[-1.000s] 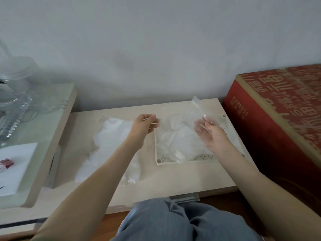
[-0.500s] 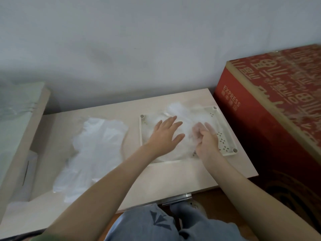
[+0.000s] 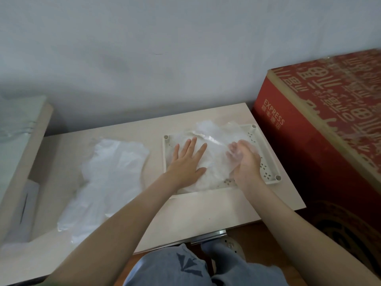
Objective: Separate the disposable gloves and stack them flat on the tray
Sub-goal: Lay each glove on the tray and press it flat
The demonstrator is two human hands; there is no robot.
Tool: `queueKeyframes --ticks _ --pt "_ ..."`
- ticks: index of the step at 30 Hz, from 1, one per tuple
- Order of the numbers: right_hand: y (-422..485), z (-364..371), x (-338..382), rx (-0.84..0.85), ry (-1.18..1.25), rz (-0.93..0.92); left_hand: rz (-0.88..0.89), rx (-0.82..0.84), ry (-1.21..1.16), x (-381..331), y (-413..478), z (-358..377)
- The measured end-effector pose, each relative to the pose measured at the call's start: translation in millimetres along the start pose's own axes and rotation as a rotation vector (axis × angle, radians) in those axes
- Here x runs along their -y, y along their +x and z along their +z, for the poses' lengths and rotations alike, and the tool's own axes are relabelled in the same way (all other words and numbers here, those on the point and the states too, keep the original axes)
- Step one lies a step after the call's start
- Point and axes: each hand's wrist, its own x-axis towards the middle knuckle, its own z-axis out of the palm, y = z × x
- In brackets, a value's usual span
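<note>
A second ago both hands held one glove pinched and lifted above the tray (image 3: 164, 155). Now that glove lies on the glove stack (image 3: 214, 159) inside the tray, and both hands have come down onto it.

The left hand (image 3: 186, 162) lies palm down on the stack's 9 o'clock half, fingers straight and spread, pressing the film flat and holding nothing. The right hand (image 3: 245, 162) sits on the 3 o'clock half with its fingers bent over the plastic. It is smeared by motion, so I cannot tell whether it pinches a fold or only smooths it. In the half second just past, the hands have barely shifted, apart from that rubbing at the right.

The next glove has to come from the loose pile (image 3: 107, 178). It lies on the table (image 3: 206, 209) at 9 o'clock from the left hand, well apart from the tray. Its long axis runs from about 1 o'clock to 7 o'clock. The left hand is clearly the nearer one, and the pile's upper end is the part closest to its fingers.
</note>
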Motion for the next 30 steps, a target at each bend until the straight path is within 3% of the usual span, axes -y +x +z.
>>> queueKeyframes --ticks 4,8,14,19,26,30 --pt "-4.5 -1.8 9.2 0.019 -0.239 -0.107 0.009 -0.001 0.041 2.2 -3.1 -7.5" --pt "-5.8 -4.8 19.4 0.057 -0.274 -0.109 0.024 0.012 0.077 7.4 -5.1 -12.7" --pt "4.0 -2.4 49.5 0.255 -0.481 0.215 0.059 0.043 0.077 10.8 -5.9 -12.4" --pt "7.3 7.7 50.7 0.347 -0.936 -0.083 0.082 0.025 0.065 11.1 -5.8 -14.3" --pt "-0.1 -1.8 40.2 0.484 -0.723 -0.320 -0.017 -0.178 -0.010 10.6 -6.0 -23.4" --pt "-3.5 -13.7 35.8 0.311 -0.669 -0.260 -0.034 -0.214 -0.041 5.8 -5.8 -23.7"
